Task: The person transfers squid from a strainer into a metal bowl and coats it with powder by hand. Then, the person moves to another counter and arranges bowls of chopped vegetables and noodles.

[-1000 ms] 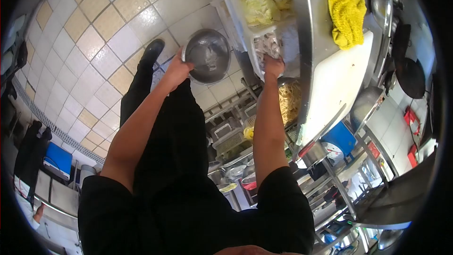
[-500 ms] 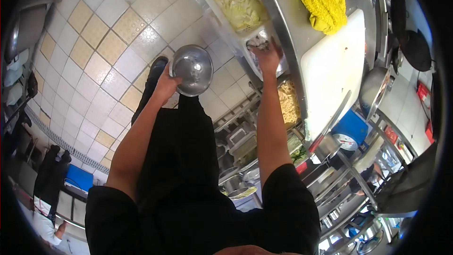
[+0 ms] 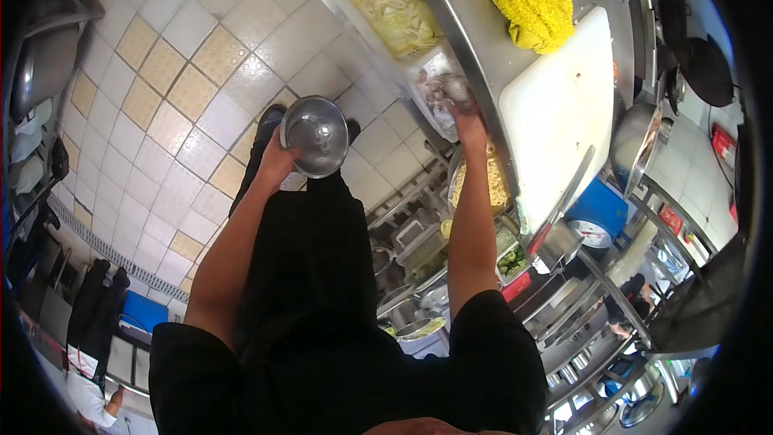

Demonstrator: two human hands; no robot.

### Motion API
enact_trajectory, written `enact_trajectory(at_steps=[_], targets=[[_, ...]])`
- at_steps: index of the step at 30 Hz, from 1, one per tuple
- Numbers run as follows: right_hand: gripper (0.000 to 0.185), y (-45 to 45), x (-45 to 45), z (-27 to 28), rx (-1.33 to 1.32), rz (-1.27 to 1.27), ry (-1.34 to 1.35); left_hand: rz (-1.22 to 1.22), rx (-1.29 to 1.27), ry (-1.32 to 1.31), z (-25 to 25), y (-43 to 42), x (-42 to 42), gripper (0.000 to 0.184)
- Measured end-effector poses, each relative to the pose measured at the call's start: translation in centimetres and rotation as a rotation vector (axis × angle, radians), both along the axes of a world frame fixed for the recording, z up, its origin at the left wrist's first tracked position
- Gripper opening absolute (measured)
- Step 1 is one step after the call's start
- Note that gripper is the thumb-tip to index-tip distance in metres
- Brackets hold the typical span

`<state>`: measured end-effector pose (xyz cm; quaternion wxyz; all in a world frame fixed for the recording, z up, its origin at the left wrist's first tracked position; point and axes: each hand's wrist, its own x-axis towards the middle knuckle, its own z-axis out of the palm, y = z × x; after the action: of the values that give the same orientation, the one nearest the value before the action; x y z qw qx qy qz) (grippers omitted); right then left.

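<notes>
Head view: left grip (image 3: 279,161) holding a steel bowl (image 3: 320,130) by its rim above tiled floor (image 3: 153,141); right grip (image 3: 469,122) inside a plastic tub (image 3: 444,122) beside the steel desk (image 3: 448,2), closure indeterminable.

Food in bulk is pointing to a commercial kitchen: chopped pale leaves (image 3: 378,0) are filling a long tub (image 3: 357,26), and noodles (image 3: 498,185) are sitting nearby. A white cutting board (image 3: 564,113) is lying on a steel table (image 3: 483,56), a knife (image 3: 573,189) is lying at its edge, and a blue dial scale (image 3: 598,201) is standing near it. A drain strip (image 3: 113,246) is running along the tiled floor (image 3: 185,48), and another person (image 3: 84,387) is standing beyond.
</notes>
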<state>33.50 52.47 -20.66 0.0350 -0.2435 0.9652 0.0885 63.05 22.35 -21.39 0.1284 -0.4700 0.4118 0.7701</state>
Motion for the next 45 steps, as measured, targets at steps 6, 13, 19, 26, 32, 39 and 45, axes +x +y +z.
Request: enact_trajectory(at_steps=[6,13,19,26,32,39,45], targets=[[0.081,-3.6,0.1,-1.2,-0.259,-0.729,-0.557,-0.074,-0.120,0.020,-1.9,0.2,0.5,0.068],[0.064,-0.3,-3.7,-7.4,0.130,-0.417,-0.517,-0.082,-0.111,-0.057,-1.0,0.0,0.6,0.069],[0.062,-4.8,-0.1,3.8,-0.522,-0.571,-0.371,-0.060,-0.054,-0.048,-1.0,-0.3,0.2,0.069],[0.077,-11.0,0.4,-3.3,-0.292,-0.608,-0.295,-0.076,-0.054,-0.091,-2.0,0.3,0.0,0.070],[0.043,-3.3,-2.6,-6.0,0.023,-0.435,-0.252,-0.089,-0.098,-0.041,-1.7,0.2,0.5,0.070],[0.046,-6.3,0.3,3.4,-0.327,-0.298,-0.146,-0.080,-0.091,-0.060,-1.7,0.2,0.0,0.070],[0.067,-8.0,-1.6,-6.6,-0.297,-0.282,-0.301,-0.096,-0.127,-0.029,-3.2,2.0,0.1,0.070]])
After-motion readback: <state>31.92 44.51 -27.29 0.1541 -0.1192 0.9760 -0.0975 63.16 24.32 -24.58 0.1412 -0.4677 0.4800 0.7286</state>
